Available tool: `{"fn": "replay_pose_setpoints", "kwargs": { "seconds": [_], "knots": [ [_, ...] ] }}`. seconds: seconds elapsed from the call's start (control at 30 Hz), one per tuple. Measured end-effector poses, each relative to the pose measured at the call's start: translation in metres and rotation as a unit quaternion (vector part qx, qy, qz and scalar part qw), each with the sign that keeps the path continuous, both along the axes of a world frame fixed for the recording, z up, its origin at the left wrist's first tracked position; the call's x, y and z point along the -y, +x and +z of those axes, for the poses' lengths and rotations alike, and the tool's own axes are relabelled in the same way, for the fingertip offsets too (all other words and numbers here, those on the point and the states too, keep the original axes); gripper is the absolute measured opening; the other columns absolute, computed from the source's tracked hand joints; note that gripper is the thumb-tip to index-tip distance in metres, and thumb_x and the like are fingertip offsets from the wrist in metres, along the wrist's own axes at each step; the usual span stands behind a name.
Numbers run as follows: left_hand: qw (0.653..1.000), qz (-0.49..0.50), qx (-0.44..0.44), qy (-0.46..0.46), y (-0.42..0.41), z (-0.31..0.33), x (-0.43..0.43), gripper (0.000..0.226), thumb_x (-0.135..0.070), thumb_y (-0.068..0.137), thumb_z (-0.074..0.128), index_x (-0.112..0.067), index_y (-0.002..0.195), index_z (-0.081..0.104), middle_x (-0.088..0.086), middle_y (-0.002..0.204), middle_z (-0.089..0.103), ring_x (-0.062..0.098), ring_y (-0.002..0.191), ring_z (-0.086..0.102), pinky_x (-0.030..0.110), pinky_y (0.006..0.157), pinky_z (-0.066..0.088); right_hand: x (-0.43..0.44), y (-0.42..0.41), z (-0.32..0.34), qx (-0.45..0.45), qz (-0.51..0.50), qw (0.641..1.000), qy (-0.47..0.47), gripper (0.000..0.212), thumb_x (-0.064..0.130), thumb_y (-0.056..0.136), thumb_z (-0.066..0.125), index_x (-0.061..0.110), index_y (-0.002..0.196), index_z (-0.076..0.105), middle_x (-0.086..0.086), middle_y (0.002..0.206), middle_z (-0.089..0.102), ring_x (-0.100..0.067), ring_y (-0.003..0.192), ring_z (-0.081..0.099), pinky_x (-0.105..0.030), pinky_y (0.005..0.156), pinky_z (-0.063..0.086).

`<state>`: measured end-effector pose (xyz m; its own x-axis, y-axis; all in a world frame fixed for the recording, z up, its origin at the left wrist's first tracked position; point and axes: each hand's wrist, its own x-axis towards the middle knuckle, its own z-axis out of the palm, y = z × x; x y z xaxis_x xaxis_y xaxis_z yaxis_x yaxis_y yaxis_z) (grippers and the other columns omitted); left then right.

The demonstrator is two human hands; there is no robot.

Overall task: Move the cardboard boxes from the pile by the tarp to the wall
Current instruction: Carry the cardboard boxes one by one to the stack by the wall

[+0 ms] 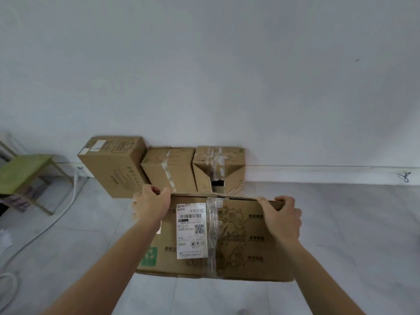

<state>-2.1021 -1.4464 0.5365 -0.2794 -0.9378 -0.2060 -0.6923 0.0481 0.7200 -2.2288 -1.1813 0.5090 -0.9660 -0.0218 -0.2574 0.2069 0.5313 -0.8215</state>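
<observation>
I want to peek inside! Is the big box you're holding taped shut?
Shut: clear tape runs down the box along its seam, beside the white label.

A plain white wall (pixel 204 64) meets grey floor tiles (pixel 341 223); a green-topped stool (pixel 21 170) stands left.

Bare home room: plain white wall (pixel 204 64) at 12 o'clock, baseboard (pixel 318 168) at 2, grey tiled floor (pixel 352 223) at 3, green stool (pixel 22 170) at 9, taped shipping boxes (pixel 169 171) lined against the wall.
</observation>
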Motion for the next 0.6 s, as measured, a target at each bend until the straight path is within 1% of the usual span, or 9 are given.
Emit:
{"fn": "replay_pose_setpoints", "kwargs": {
  "seconds": [0.13, 0.27, 0.4, 0.5, 0.57, 0.6],
  "knots": [
    [0.999, 0.019, 0.011, 0.024, -0.061, -0.017, 0.057, 0.023, -0.049, 0.072, 0.055, -0.03, 0.085, 0.051, 0.005, 0.107, 0.055, 0.03, 0.101, 0.051, 0.054, 0.092, 0.047, 0.062, -0.078, -0.011, 0.028, 0.019, 0.999, 0.031, 0.049, 0.063, 0.083, 0.064, 0.035, 0.117, 0.042, -0.005, 0.113, 0.04, -0.036, 0.115, 0.047, -0.056, 0.102, 0.042],
    [0.998, 0.03, 0.032, 0.042, -0.114, -0.052, 0.12, 0.023, -0.045, 0.083, 0.057, -0.026, 0.094, 0.054, 0.005, 0.109, 0.047, 0.03, 0.103, 0.046, 0.053, 0.096, 0.045, 0.126, -0.136, -0.031, 0.04, 0.031, 0.997, 0.056, 0.049, 0.064, 0.082, 0.064, 0.036, 0.115, 0.041, -0.005, 0.113, 0.04, -0.035, 0.115, 0.047, -0.056, 0.102, 0.042],
    [0.996, 0.012, 0.067, 0.064, -0.174, -0.113, 0.185, 0.027, -0.05, 0.078, 0.056, -0.027, 0.091, 0.057, 0.005, 0.108, 0.048, 0.032, 0.101, 0.051, 0.053, 0.094, 0.047, 0.184, -0.184, -0.077, 0.067, 0.013, 0.994, 0.087, 0.048, 0.066, 0.082, 0.061, 0.036, 0.113, 0.04, -0.004, 0.114, 0.042, -0.032, 0.111, 0.049, -0.055, 0.1, 0.045],
    [0.992, -0.025, 0.085, 0.093, -0.224, -0.161, 0.231, 0.024, -0.044, 0.082, 0.057, -0.025, 0.096, 0.058, 0.006, 0.109, 0.047, 0.033, 0.102, 0.049, 0.052, 0.097, 0.045, 0.223, -0.215, -0.114, 0.086, -0.021, 0.991, 0.103, 0.047, 0.061, 0.084, 0.063, 0.034, 0.118, 0.044, -0.004, 0.115, 0.045, -0.032, 0.111, 0.051, -0.054, 0.1, 0.045],
    [0.988, -0.039, 0.101, 0.113, -0.256, -0.191, 0.265, 0.02, -0.041, 0.083, 0.059, -0.026, 0.095, 0.056, 0.005, 0.107, 0.047, 0.032, 0.102, 0.049, 0.052, 0.097, 0.045, 0.253, -0.239, -0.14, 0.099, -0.041, 0.987, 0.12, 0.046, 0.058, 0.086, 0.065, 0.033, 0.118, 0.044, -0.003, 0.115, 0.045, -0.032, 0.11, 0.051, -0.052, 0.099, 0.046],
    [0.986, -0.048, 0.097, 0.124, -0.264, -0.196, 0.27, 0.019, -0.041, 0.083, 0.059, -0.026, 0.095, 0.055, 0.005, 0.107, 0.048, 0.032, 0.102, 0.05, 0.053, 0.096, 0.045, 0.258, -0.243, -0.142, 0.104, -0.042, 0.987, 0.119, 0.046, 0.057, 0.086, 0.065, 0.031, 0.119, 0.045, -0.003, 0.115, 0.046, -0.031, 0.11, 0.052, -0.051, 0.099, 0.046]
  ]
}}
